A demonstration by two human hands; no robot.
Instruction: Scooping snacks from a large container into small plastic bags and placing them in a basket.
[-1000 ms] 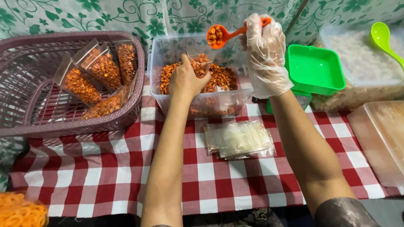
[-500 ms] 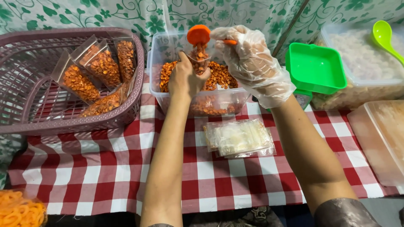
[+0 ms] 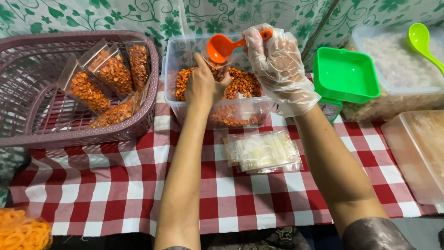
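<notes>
My left hand (image 3: 203,85) holds a small clear bag (image 3: 216,69) upright over a clear plastic tub (image 3: 185,46) of orange-brown snack pieces. My right hand (image 3: 277,65), in a thin clear glove, grips the handle of an orange scoop (image 3: 222,46), which is tipped down at the bag's mouth. A flat stack of empty clear bags (image 3: 262,151) lies on the red-and-white checked cloth (image 3: 115,185) between my forearms.
A mauve plastic basket (image 3: 27,134) at the left holds several filled snack bags (image 3: 111,74). A green square tray (image 3: 344,74) sits at the right, beside a tub of pale snacks with a green scoop (image 3: 423,44). Another clear lidded tub (image 3: 418,153) is at the right edge.
My right hand brought the loaded scoop down and left from above the tub to the bag in my left hand and tipped it over the bag's mouth.
</notes>
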